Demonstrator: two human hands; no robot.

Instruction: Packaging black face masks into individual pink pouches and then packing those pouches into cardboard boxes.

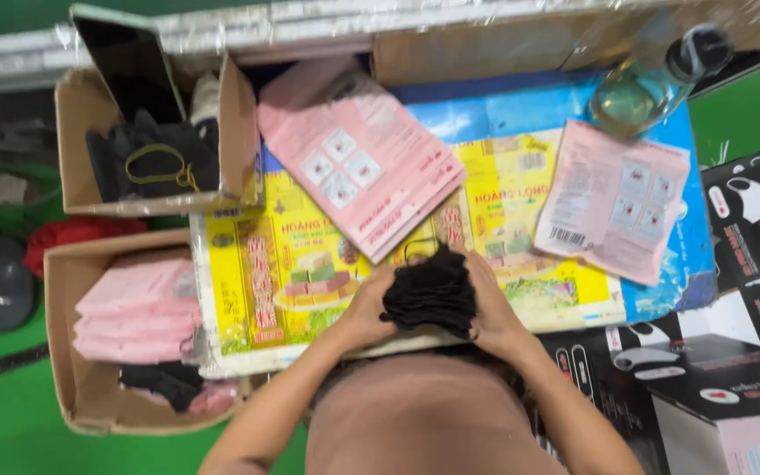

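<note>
A stack of black fabric masks (430,290) pressed between my palms, my left hand (364,310) and right hand (491,310) with fingers closed against its sides (edges squared), over a yellow printed sheet (248,281), loose pink flat packets (358,154) beyond, cardboard box of pink packets (59,352) left.

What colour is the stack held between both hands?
Black stack, clearest in the head view.

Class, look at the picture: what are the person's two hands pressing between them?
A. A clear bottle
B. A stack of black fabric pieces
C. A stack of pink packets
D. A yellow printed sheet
B: the left hand and right hand clasp a stack of black fabric pieces from either side, above the yellow printed sheet.
</note>
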